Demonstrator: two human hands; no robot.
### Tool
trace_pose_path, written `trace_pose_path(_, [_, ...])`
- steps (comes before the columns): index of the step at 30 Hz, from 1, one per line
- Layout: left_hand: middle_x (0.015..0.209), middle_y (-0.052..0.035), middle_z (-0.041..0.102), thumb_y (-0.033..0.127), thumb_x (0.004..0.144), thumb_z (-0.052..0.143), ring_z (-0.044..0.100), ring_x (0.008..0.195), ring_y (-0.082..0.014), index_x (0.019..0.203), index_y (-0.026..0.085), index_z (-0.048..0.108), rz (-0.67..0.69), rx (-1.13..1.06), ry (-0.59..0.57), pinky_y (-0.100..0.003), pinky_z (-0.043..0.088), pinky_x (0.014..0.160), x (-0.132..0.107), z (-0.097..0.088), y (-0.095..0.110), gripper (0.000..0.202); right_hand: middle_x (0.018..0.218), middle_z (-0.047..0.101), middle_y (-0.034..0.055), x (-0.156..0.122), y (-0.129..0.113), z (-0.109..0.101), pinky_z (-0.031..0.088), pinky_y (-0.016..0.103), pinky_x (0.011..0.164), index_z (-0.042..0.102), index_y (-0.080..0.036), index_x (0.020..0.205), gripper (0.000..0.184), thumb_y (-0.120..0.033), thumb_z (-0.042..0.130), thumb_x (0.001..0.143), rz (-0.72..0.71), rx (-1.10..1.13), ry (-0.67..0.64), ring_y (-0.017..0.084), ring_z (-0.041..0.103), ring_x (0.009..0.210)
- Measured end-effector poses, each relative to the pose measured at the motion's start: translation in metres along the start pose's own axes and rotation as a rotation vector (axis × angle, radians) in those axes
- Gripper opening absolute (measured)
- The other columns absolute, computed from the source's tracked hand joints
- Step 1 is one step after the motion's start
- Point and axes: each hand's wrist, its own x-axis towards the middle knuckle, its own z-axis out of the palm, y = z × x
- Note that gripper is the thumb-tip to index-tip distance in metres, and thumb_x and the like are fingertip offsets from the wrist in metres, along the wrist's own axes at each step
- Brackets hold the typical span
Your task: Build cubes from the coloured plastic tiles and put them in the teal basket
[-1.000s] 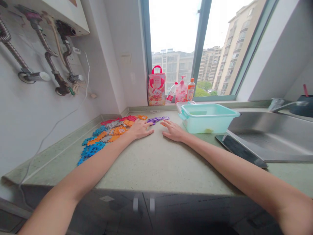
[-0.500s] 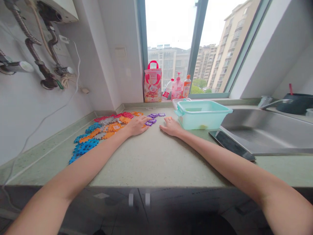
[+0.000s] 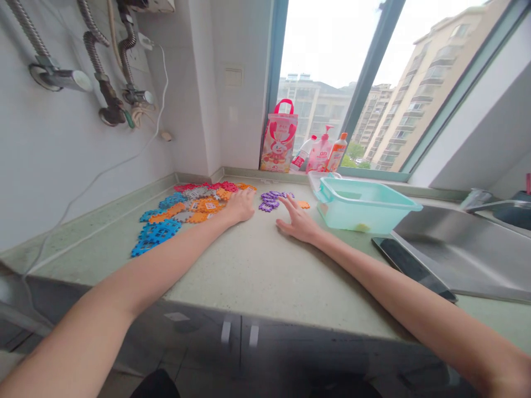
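Both my arms reach across a speckled green countertop. My left hand lies flat at the right edge of a spread of colourful foam puzzle pieces in blue, orange, red and grey; its fingers touch them. My right hand rests open on the counter, fingers spread, just right of a small heap of purple pieces. One orange piece lies just beyond its fingertips. Neither hand holds anything.
A mint-green plastic tub stands right of my right hand, with a dark phone and a steel sink beyond. On the window sill are a pink gift bag and bottles. Pipes and a cable run along the left wall.
The view has swung and tilted. My right hand has drawn back a little and spread its fingers, uncovering the orange piece. My left hand stays at the edge of the pieces.
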Motion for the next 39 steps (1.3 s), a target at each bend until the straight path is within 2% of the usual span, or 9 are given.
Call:
trace_pose_path(4, [0.140, -0.0132, 0.063, 0.013, 0.091, 0.052, 0.056, 0.130, -0.0302, 0.145, 0.020, 0.055, 0.072, -0.003, 0.146, -0.046, 0.042, 0.108, 0.000, 0.002, 0.007, 0.054, 0.175, 0.018, 0.0131, 0.010, -0.018, 0.015, 0.029, 0.060, 0.125, 0.032, -0.027, 0.165, 0.078, -0.043, 0.061, 0.094, -0.099, -0.011, -0.022, 0.036, 0.021, 0.161])
trace_pose_path(9, [0.138, -0.0131, 0.063, 0.014, 0.092, 0.054, 0.056, 0.126, -0.0306, 0.142, 0.021, 0.057, 0.039, -0.007, 0.202, -0.046, 0.043, 0.103, 0.000, 0.005, 0.010, 0.051, 0.171, 0.029, 0.0157, 0.055, -0.008, 0.031, 0.028, 0.061, 0.125, 0.041, -0.022, 0.161, 0.060, -0.038, 0.041, 0.103, 0.171, -0.141, 0.028, 0.036, 0.027, 0.158])
trace_pose_path(15, [0.137, -0.0136, 0.063, 0.015, 0.093, 0.054, 0.055, 0.126, -0.0305, 0.139, 0.020, 0.060, -0.017, -0.015, 0.196, -0.046, 0.043, 0.104, -0.002, 0.005, 0.007, 0.046, 0.175, 0.020, 0.0134, 0.105, 0.004, 0.043, 0.022, 0.073, 0.119, 0.040, -0.038, 0.162, 0.082, -0.083, 0.044, 0.093, 0.415, -0.248, 0.021, 0.046, 0.020, 0.158])
trace_pose_path(18, [0.136, -0.0142, 0.064, 0.014, 0.092, 0.053, 0.056, 0.126, -0.0300, 0.139, 0.019, 0.059, -0.022, -0.014, 0.174, -0.045, 0.043, 0.105, -0.003, 0.001, 0.008, 0.047, 0.175, 0.020, 0.0131, 0.117, 0.008, 0.044, 0.022, 0.074, 0.117, 0.040, -0.042, 0.161, 0.087, -0.088, 0.046, 0.088, 0.503, -0.251, -0.020, 0.047, 0.022, 0.157])
trace_pose_path(20, [0.134, -0.0138, 0.065, 0.014, 0.093, 0.051, 0.058, 0.123, -0.0294, 0.139, 0.020, 0.059, -0.024, -0.017, 0.147, -0.045, 0.044, 0.104, -0.004, -0.002, 0.009, 0.047, 0.169, 0.033, 0.0150, 0.119, 0.009, 0.042, 0.025, 0.074, 0.115, 0.048, -0.041, 0.157, 0.082, -0.086, 0.047, 0.088, 0.528, -0.251, -0.064, 0.046, 0.033, 0.152])
trace_pose_path(24, [0.133, -0.0144, 0.067, 0.015, 0.094, 0.049, 0.060, 0.122, -0.0296, 0.140, 0.020, 0.059, -0.025, -0.039, 0.130, -0.045, 0.045, 0.104, -0.007, -0.007, 0.009, 0.047, 0.147, 0.059, 0.0169, 0.114, 0.004, 0.037, 0.031, 0.066, 0.114, 0.061, -0.033, 0.147, 0.069, -0.076, 0.044, 0.096, 0.428, -0.238, -0.124, 0.039, 0.051, 0.137])
trace_pose_path(32, [0.134, -0.0138, 0.067, 0.016, 0.096, 0.049, 0.060, 0.125, -0.0286, 0.136, 0.020, 0.062, 0.070, -0.162, 0.162, -0.046, 0.046, 0.107, -0.007, -0.014, 0.005, 0.042, 0.139, 0.064, 0.0102, 0.078, -0.025, 0.026, 0.040, 0.051, 0.113, 0.063, -0.032, 0.144, 0.054, -0.063, 0.053, 0.100, 0.203, -0.227, -0.158, 0.028, 0.058, 0.130])
trace_pose_path(35, [0.133, -0.0111, 0.068, 0.029, 0.105, 0.044, 0.061, 0.126, -0.0257, 0.133, 0.021, 0.064, 0.256, -0.265, 0.172, -0.043, 0.047, 0.110, -0.013, -0.023, 0.006, 0.036, 0.138, 0.064, 0.0109, 0.043, -0.030, 0.018, 0.042, 0.049, 0.112, 0.065, -0.030, 0.141, 0.050, -0.059, 0.055, 0.101, 0.063, -0.161, -0.145, 0.028, 0.060, 0.127])
trace_pose_path(39, [0.152, -0.0125, 0.057, 0.053, 0.104, 0.050, 0.055, 0.139, -0.0260, 0.145, 0.023, 0.058, 0.627, -0.355, 0.003, -0.041, 0.043, 0.118, -0.025, -0.033, 0.016, 0.051, 0.150, 0.057, 0.0113, -0.009, -0.030, 0.000, 0.039, 0.052, 0.117, 0.067, -0.030, 0.136, 0.043, -0.054, 0.056, 0.103, -0.061, -0.063, -0.111, 0.029, 0.055, 0.136])
